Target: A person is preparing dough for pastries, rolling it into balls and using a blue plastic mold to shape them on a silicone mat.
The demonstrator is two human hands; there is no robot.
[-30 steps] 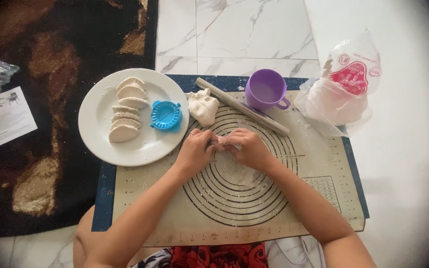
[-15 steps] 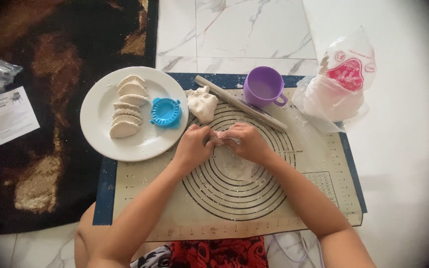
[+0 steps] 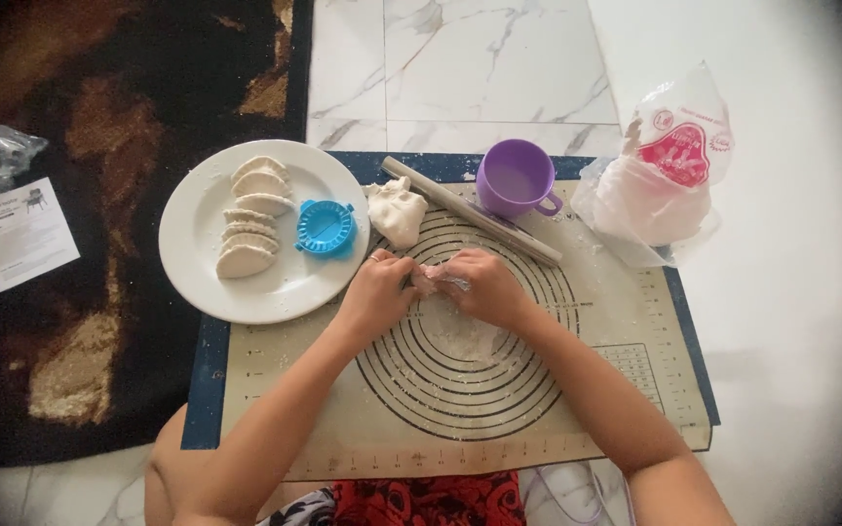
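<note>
My left hand (image 3: 377,292) and my right hand (image 3: 484,285) meet over the middle of a beige pastry mat (image 3: 343,409) printed with dark rings. Together they pinch a small piece of dough (image 3: 428,280) between the fingertips. A larger lump of dough (image 3: 397,211) lies just beyond my left hand. A white plate (image 3: 197,224) at the left holds several folded dumplings (image 3: 248,216) and a blue round dumpling press (image 3: 325,229). A wooden rolling pin (image 3: 470,209) lies slantwise behind my hands.
A purple mug (image 3: 516,180) stands at the mat's far edge. A clear plastic bag of flour (image 3: 660,180) sits at the right on the white marble floor. A dark patterned rug (image 3: 99,117) with a paper leaflet (image 3: 26,232) lies at the left.
Both hands stay together on the small dough piece, with only slight finger movement. Nothing else has shifted.
</note>
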